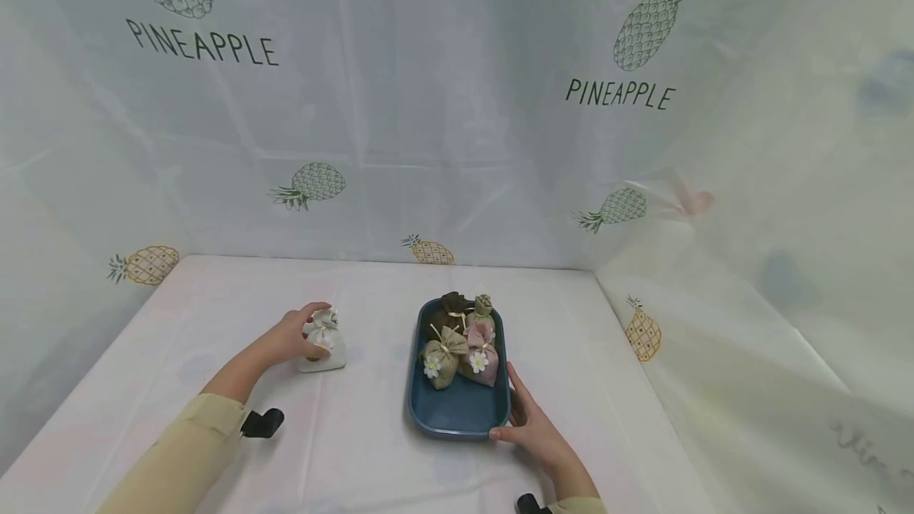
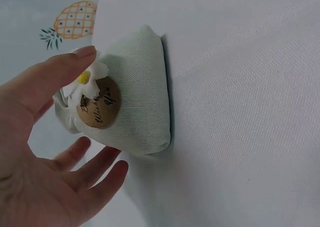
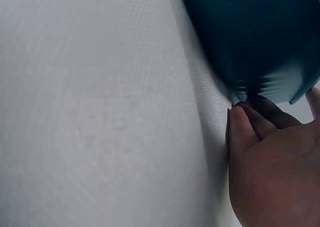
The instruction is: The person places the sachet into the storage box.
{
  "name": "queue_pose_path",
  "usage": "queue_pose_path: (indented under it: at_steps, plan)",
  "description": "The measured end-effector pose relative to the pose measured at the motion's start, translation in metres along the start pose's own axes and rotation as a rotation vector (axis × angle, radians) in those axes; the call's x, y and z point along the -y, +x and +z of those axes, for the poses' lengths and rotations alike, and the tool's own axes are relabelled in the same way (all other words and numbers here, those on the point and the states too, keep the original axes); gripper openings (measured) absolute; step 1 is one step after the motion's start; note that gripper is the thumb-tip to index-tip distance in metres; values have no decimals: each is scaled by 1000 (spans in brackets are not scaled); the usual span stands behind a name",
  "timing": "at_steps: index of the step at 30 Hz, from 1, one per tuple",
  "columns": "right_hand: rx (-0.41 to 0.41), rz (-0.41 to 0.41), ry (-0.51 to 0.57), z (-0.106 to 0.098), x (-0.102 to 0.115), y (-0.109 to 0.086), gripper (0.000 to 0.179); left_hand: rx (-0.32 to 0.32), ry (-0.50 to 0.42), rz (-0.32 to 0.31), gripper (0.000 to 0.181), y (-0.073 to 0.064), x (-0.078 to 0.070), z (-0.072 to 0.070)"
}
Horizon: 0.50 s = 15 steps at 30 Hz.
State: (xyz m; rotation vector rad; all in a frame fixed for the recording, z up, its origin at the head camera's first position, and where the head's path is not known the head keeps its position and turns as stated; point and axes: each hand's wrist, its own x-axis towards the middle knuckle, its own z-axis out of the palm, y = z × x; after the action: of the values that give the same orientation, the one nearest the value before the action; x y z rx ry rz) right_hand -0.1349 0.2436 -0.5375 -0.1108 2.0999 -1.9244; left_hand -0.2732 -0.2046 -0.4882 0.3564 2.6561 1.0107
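A small white drawstring sachet [image 1: 325, 346] stands on the cloth at the left. My left hand [image 1: 293, 337] holds it near its gathered neck, thumb over the daisy side in the left wrist view, the other fingers on the far side. That view shows a daisy [image 2: 86, 79] and a round brown tag [image 2: 102, 104] on the sachet [image 2: 142, 87]. My right hand [image 1: 530, 424] grips the blue tray [image 1: 453, 417] at its lower right side. In the right wrist view, fingers [image 3: 245, 127] touch the tray's outer wall [image 3: 265, 82].
Inside the tray are a beige sachet [image 1: 444, 359], a pink one [image 1: 483, 363], a dark brown one [image 1: 451, 309] and a green one [image 1: 483, 308]. A white cloth [image 1: 371, 450] covers the table. Pineapple-print sheets [image 1: 457, 101] hang behind and along both sides.
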Motion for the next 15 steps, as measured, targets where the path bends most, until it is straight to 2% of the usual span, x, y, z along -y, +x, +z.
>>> queue_pose_path:
  at_steps: [7,12,15]
  plan:
    - [-27,13,-7,2,0,-2,113,43,-19,-58,95,2,-1,6]
    - [-40,17,7,2,-1,-2,112,18,-5,-78,92,3,-1,13]
    - [-42,18,14,3,-1,-1,112,4,11,-61,87,4,0,15]
